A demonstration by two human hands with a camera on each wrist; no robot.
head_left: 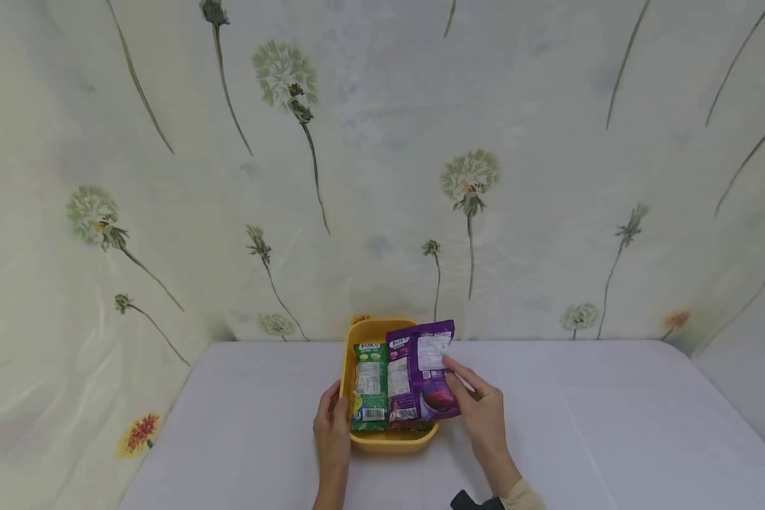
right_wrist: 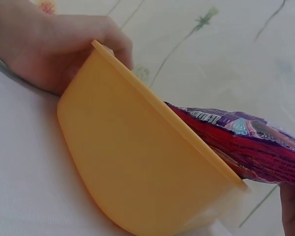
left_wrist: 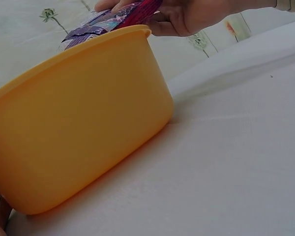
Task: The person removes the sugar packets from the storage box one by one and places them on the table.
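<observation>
A yellow plastic tub (head_left: 389, 443) stands on the white table, near its back edge. My left hand (head_left: 331, 421) grips the tub's left rim; in the right wrist view its fingers (right_wrist: 54, 44) curl over that rim. Inside the tub a green snack packet (head_left: 370, 386) stands at the left, with a purple packet (head_left: 400, 382) beside it. My right hand (head_left: 478, 407) pinches a second purple packet (head_left: 430, 368) by its right edge, tilted over the tub's right rim. From the left wrist view this packet (left_wrist: 113, 19) pokes above the tub (left_wrist: 83, 123), held by the right hand (left_wrist: 196, 17).
The white tablecloth (head_left: 612, 425) spreads out on both sides of the tub. A pale curtain with dandelion prints (head_left: 472, 177) hangs close behind the table and wraps round its left and right sides.
</observation>
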